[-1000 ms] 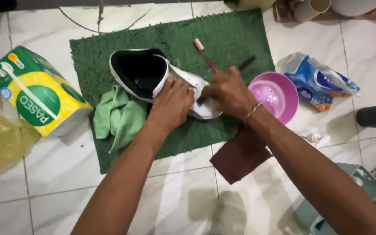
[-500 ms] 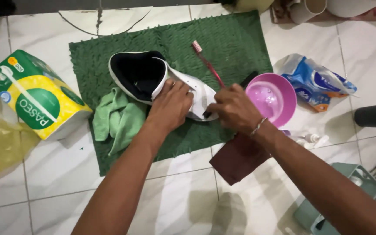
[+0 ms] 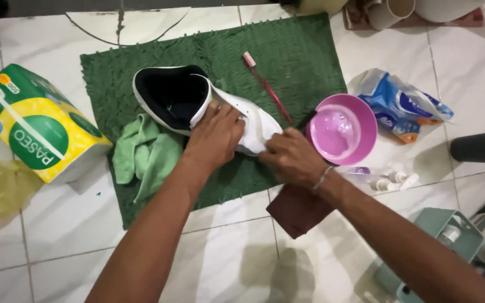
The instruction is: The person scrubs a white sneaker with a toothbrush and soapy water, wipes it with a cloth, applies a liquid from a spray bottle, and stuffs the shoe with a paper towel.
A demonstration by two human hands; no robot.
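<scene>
The left hand (image 3: 215, 134) presses flat on the white low-top sneaker (image 3: 197, 106) at the green shaggy mat's (image 3: 304, 62) centre—the right hand (image 3: 292, 157), fingers curled at its toe around something unclear, works best in short, steady strokes.

Smooth white shoe (image 3: 253, 120) on shaggy green mat (image 3: 298, 62); glossy plastic bowl (image 3: 342, 128), shiny tiles (image 3: 225, 252).

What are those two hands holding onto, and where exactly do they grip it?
The left hand presses on the top of the white shoe, over its middle. The right hand touches the shoe's toe end; whether it grips anything cannot be told.
</scene>
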